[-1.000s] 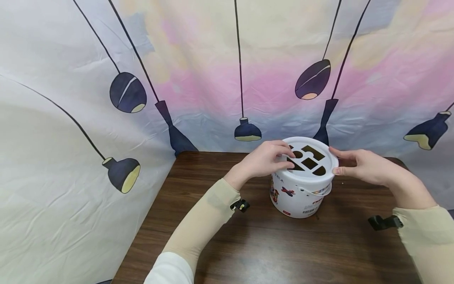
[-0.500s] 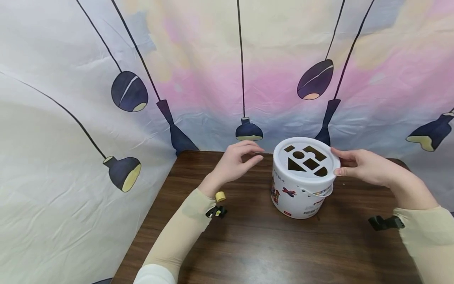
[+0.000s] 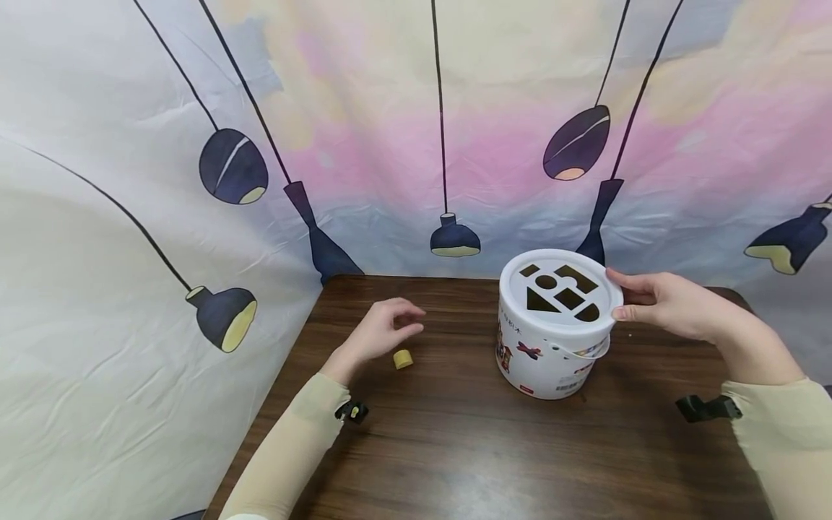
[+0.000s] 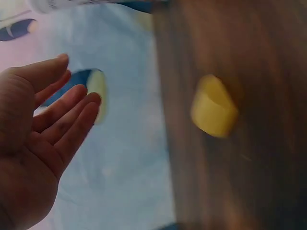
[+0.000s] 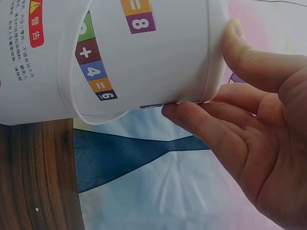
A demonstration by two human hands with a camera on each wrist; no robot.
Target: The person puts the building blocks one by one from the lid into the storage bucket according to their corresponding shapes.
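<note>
In the head view a white bucket (image 3: 546, 361) stands upright on the table, its white lid (image 3: 513, 278) pierced with several shaped holes. My right hand (image 3: 669, 303) holds the bucket by the right side of its rim, thumb and fingers spread on the edge. That right hand (image 5: 259, 120) shows closer in the right wrist view, against the lid end. To the left, my left hand (image 3: 377, 332) hovers over the table with relaxed fingers and nothing in them. Just beside it lies a small yellow block (image 3: 403, 359), rounded on one side; the block (image 4: 215, 108) is blurred in the left wrist view.
The brown wooden table (image 3: 468, 448) reaches back to a hanging cloth (image 3: 364, 108) printed with lamps. A thin white handle (image 3: 594, 354) hangs on the bucket's front side.
My left hand has left the bucket's lid and moved left and toward me, uncovering the yellow block. The right hand has stayed on the bucket's rim.
</note>
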